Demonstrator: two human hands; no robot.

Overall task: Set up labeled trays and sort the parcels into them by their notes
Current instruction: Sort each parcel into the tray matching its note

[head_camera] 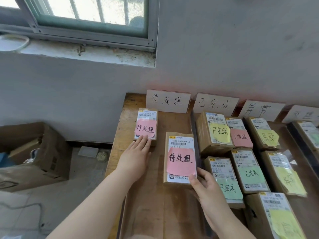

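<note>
2 stiff, light-looking boxes; hold by side edges. left hand rests spread on far parcel; right hand seemingly pinches near parcel.

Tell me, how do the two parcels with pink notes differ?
The far parcel lies by the sign; the near parcel lies closer to the person. The left hand touches the far parcel with straight fingers; the right hand grips the near parcel's corner. Both are brown boxes with the same pink note wording.

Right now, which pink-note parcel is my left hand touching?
The far-left parcel, farthest from you; your left hand lies flat on its near end.
</note>
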